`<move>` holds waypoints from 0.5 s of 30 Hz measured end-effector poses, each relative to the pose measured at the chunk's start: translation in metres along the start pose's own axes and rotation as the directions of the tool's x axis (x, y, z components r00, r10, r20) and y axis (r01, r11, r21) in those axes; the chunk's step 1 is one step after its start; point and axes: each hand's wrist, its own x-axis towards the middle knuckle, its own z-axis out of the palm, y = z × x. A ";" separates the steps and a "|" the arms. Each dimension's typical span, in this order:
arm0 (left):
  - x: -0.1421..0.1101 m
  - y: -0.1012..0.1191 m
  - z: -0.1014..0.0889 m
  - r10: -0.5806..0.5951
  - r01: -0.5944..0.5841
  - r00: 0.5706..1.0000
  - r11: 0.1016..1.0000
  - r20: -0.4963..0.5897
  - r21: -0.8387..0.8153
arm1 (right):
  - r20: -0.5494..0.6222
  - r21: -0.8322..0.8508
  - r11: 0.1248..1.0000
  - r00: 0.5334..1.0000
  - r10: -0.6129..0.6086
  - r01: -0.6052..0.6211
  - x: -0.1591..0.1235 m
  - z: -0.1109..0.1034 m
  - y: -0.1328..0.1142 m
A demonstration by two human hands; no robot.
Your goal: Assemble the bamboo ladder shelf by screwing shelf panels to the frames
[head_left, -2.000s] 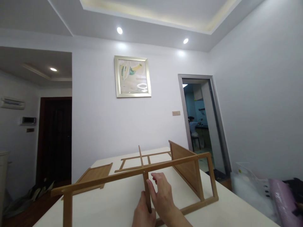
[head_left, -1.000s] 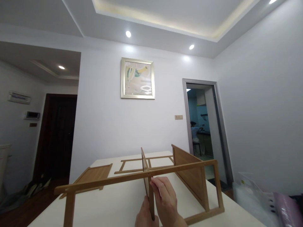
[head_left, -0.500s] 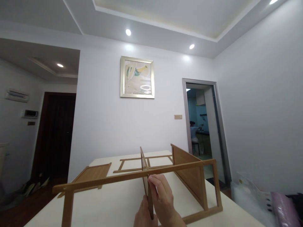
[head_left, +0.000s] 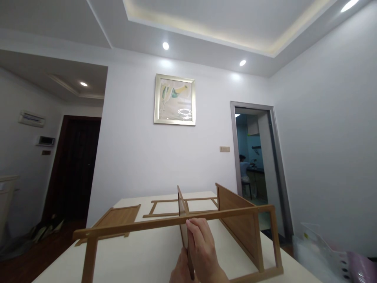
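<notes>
A brown wooden side frame [head_left: 141, 225] stands on edge across the white table [head_left: 132, 259]. A middle shelf panel [head_left: 183, 232] runs away from me and meets the frame's top rail. My left hand [head_left: 181, 269] is closed around the lower near edge of this panel. My right hand [head_left: 203, 247] is closed, with its fingertips pinched together at the joint just under the rail. Whatever lies between those fingertips is hidden. To the right, a second shelf panel [head_left: 238, 220] stands upright, joined to the frame's right part.
Another wooden panel [head_left: 125, 216] lies flat on the table's left side. A second ladder-like frame [head_left: 165, 201] lies toward the back. Clear plastic wrapping [head_left: 312, 251] and a purple roll [head_left: 361, 267] are at the right. A person [head_left: 244, 169] sits beyond the doorway.
The right hand's fingers, apart two seconds ago, have come together at the joint under the rail. The middle panel has turned slightly, showing more of its face. My view has shifted a little.
</notes>
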 end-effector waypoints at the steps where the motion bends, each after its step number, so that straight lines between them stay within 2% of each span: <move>1: 0.000 0.000 0.000 0.003 -0.003 1.000 1.000 0.002 -0.006 | 0.005 -0.005 1.000 1.000 0.004 -0.004 0.000 0.001 0.000; 6: 0.003 -0.004 0.002 0.013 -0.013 1.000 1.000 0.004 -0.026 | 0.001 -0.055 0.997 0.999 0.054 -0.054 -0.002 0.001 0.000; 11: 0.008 -0.012 0.006 -0.006 0.007 0.999 1.000 0.045 -0.015 | 0.040 -0.089 0.995 0.998 0.054 -0.050 -0.010 -0.010 0.006; 15: 0.010 -0.016 0.007 -0.010 0.010 1.000 1.000 0.027 0.006 | 0.025 -0.117 0.992 0.998 0.058 -0.055 -0.017 -0.016 0.012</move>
